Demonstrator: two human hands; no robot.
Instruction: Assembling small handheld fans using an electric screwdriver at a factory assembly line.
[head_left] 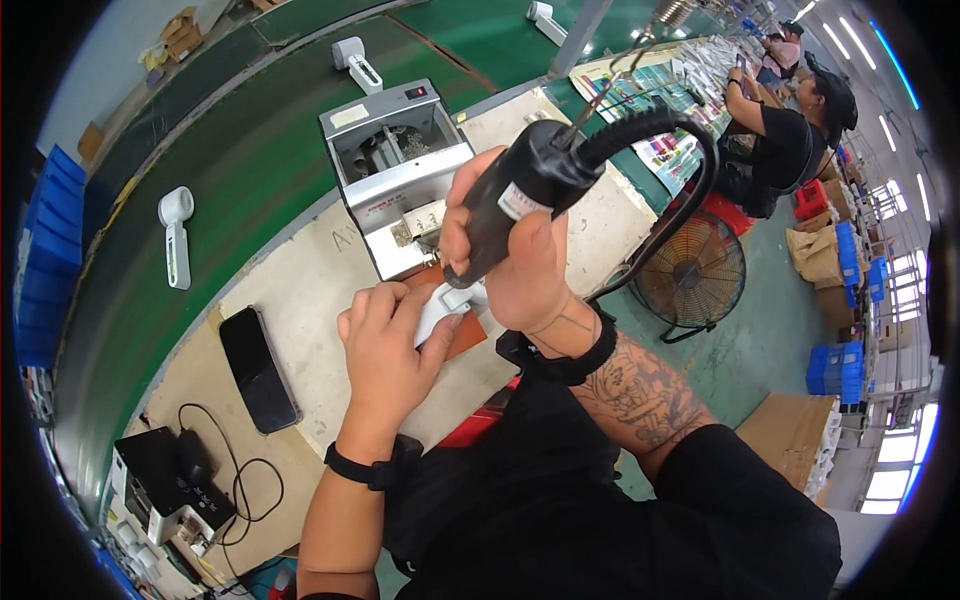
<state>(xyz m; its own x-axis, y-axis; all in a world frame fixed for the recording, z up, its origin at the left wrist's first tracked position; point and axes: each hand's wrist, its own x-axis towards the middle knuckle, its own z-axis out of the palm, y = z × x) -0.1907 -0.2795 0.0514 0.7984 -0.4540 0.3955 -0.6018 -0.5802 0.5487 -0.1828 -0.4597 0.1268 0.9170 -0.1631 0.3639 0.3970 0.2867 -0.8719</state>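
Right hand (530, 270), at the centre of the frame, is wrapped round a black power screwdriver (490, 225), its thumb lying along the body. Left hand (385, 350), just to the lower left, has its fingers bent and pinches a small white plastic part (435, 312) between thumb and fingers, over an orange pad (466, 338) on the pale worktop (300, 290). Screwdriver and right hand cover some of that white part; whether the tool's tip touches it cannot be told. A metal coil (672, 12) leads up from the screwdriver at upper right, and a thick black cable (712, 165) loops off to the right. Just above the hands stands a grey metal screw box (405, 182). A black phone (258, 370) lies at left. White round-headed devices (176, 235) rest on the green conveyor belt (270, 170) at upper left. A floor fan (690, 268) stands at right.
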